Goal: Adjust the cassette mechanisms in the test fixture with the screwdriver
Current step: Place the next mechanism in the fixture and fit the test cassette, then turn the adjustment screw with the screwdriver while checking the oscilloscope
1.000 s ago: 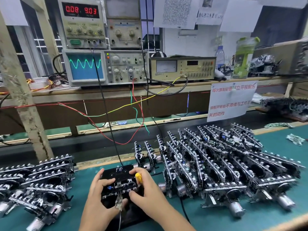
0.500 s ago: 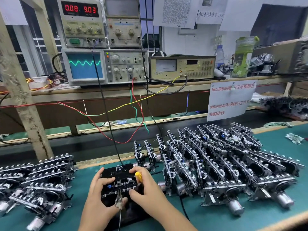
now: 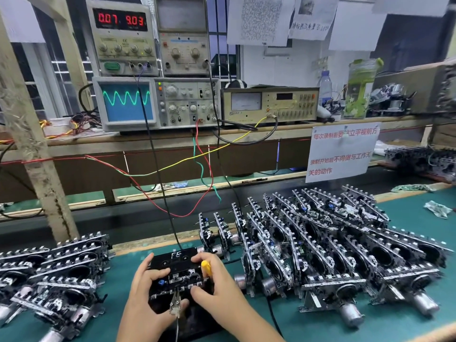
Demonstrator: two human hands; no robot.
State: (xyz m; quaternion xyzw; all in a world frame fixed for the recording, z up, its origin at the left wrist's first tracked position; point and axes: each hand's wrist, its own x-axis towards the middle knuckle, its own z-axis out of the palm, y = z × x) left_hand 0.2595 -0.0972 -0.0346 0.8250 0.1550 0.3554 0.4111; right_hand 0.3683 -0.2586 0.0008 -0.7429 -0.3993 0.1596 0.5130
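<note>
The black test fixture [image 3: 172, 261], marked "FE" on its top face, sits on the green bench mat [image 3: 407, 324] at near centre, with a cassette mechanism [image 3: 176, 280] seated in it. The left hand [image 3: 145, 299] lies along the fixture's left side, fingers curled over the mechanism's left end and thumb near a metal clip [image 3: 175, 304] clamped to the front edge. The right hand [image 3: 219, 292] grips a yellow-handled screwdriver [image 3: 206, 267]; the handle stands up between the fingers at the mechanism's right end, and the tip is hidden. A black lead [image 3: 158, 169] runs from the fixture up to the shelf instruments. Rows of cassette mechanisms [image 3: 333, 243] stand on edge to the right, and a further pile [image 3: 54, 272] lies to the left. On the shelf the oscilloscope [image 3: 153, 102] shows a green sine trace; the power supply [image 3: 122, 38] above reads 0.07 and 9.03.
</note>
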